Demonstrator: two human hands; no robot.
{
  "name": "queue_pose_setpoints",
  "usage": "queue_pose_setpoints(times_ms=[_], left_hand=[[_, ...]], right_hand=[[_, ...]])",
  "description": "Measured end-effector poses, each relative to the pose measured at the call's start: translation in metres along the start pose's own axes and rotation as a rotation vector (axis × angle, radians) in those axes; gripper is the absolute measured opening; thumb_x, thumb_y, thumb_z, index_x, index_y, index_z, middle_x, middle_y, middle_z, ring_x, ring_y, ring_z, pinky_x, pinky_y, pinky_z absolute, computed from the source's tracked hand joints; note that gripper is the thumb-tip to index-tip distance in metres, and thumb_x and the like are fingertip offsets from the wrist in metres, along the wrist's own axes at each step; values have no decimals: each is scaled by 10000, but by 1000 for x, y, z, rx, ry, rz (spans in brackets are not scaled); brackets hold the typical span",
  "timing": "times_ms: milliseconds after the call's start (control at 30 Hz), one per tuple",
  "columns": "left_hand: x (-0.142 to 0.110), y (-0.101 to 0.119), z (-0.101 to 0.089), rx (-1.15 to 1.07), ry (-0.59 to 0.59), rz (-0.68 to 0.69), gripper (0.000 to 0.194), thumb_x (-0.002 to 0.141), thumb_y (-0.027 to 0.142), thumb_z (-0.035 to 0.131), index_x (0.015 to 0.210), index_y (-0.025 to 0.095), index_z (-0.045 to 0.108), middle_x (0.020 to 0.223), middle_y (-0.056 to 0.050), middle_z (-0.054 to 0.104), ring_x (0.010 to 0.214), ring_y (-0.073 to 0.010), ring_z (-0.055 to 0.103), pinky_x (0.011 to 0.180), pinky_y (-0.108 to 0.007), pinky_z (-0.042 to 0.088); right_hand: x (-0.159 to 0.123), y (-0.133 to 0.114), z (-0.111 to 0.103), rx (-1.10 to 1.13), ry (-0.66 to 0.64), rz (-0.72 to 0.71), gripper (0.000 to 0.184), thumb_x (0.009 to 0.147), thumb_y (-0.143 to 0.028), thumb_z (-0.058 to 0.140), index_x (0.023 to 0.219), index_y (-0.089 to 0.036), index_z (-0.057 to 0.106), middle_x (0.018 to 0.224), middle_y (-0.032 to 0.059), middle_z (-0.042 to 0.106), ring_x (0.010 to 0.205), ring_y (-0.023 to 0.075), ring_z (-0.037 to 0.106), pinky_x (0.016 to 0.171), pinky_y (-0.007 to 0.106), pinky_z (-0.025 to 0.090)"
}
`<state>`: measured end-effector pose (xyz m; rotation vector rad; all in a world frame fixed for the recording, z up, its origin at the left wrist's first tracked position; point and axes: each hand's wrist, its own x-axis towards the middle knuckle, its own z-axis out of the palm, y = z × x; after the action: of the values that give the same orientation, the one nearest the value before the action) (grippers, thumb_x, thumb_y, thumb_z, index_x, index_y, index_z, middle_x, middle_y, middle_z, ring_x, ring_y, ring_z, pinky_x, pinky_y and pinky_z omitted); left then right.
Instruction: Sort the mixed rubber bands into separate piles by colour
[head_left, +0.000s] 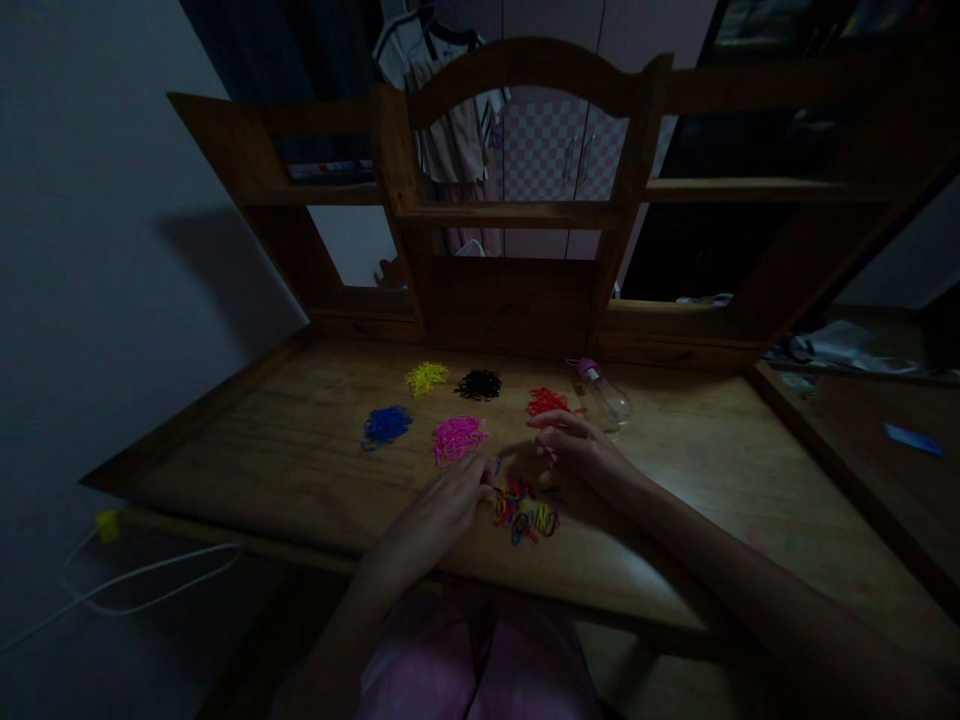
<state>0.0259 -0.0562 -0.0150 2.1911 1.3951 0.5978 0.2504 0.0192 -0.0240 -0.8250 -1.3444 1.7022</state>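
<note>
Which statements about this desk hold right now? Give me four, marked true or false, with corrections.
1. The yellow bands lie left of the black bands. True.
2. The right hand touches the yellow bands. False: it is near the red bands.
3. The left hand is beside the mixed-colour bands. True.
4. The clear bottle has a green cap. False: its cap is pinkish purple.

Left forearm (386,580): angled up and inward
Left hand (454,495): back upward, fingers bent
Right forearm (720,550): reaching in diagonally
Right hand (585,450): fingers loosely curved, pointing inward
</note>
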Motion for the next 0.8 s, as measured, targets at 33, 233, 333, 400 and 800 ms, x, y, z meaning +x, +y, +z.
queue_pose_setpoints(times_ms=[33,233,333,400,800], left_hand=[[1,-1,0,-26,14,-4,123,928,163,397,932,220,506,940,-28,601,890,-179,574,817,-316,464],[4,-5,0,-73,153,7,243,944,181,401,1095,231,584,1128,-49,621,1066,-194,569,928,-329,442],[1,-9,-2,-88,188,-3,291,940,171,406,1126,249,615,1158,-40,630,1090,-187,575,940,-319,449],[-1,-11,-3,-98,187,-38,284,934,177,422,1094,256,642,1127,-28,655,1057,-183,599,917,-310,468],[5,-11,-15,-102,273,-129,240,919,290,491,1089,260,657,1089,-12,709,980,-187,662,848,-305,529]], right_hand=[[0,0,0,-9,3,-3,268,783,-315,662,1028,-206,646,777,22,626,662,125,525,614,267,407],[1,1,0,13,-7,-5,255,781,-315,672,1011,-210,645,772,15,612,668,127,526,615,265,406],[2,2,0,-2,-3,-16,253,780,-321,671,1006,-211,647,774,16,616,668,130,529,613,266,403],[2,3,-1,-10,-4,-12,254,782,-325,667,1011,-218,647,778,20,616,672,134,531,614,272,407],[1,0,0,12,-4,6,248,777,-313,668,1000,-208,652,780,30,615,692,136,532,619,270,421]])
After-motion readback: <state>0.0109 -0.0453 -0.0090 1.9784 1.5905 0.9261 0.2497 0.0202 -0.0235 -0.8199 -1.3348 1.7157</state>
